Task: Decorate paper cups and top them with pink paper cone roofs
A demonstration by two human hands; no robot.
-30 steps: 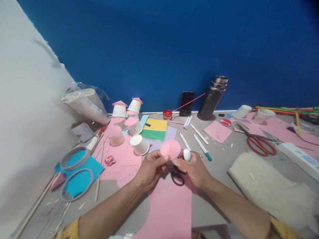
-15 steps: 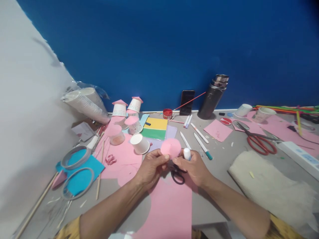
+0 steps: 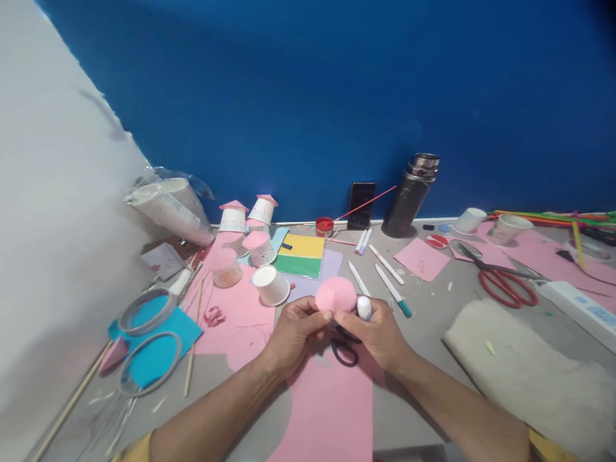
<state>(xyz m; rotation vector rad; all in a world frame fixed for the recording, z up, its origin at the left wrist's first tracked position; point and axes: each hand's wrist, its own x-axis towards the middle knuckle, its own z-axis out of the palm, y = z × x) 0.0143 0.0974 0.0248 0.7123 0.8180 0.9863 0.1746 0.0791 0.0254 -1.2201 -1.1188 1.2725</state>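
Note:
Both of my hands hold a round pink paper cone [image 3: 335, 294] just above the grey table [image 3: 423, 301]. My left hand [image 3: 294, 328] pinches its lower left edge. My right hand [image 3: 376, 328] pinches its lower right edge and also grips a small white glue stick [image 3: 364, 307] in its fingers. Black-handled scissors [image 3: 344, 350] lie under my hands on a pink paper sheet [image 3: 332, 404]. A white paper cup [image 3: 270, 285] lies on its side just left of the cone.
Paper cups topped with pink cones [image 3: 250, 221], a cup stack [image 3: 166, 205], coloured paper [image 3: 301, 254], markers [image 3: 385, 273], a red paint pot [image 3: 324, 226], phone [image 3: 361, 204] and flask [image 3: 409, 194] stand behind. Red scissors [image 3: 505, 285] and white fur [image 3: 524, 369] lie right; metal rings [image 3: 147, 333] left.
The camera view has shifted slightly, so everything sits a little lower. My hands keep the same hold on the pink cone and have hardly moved.

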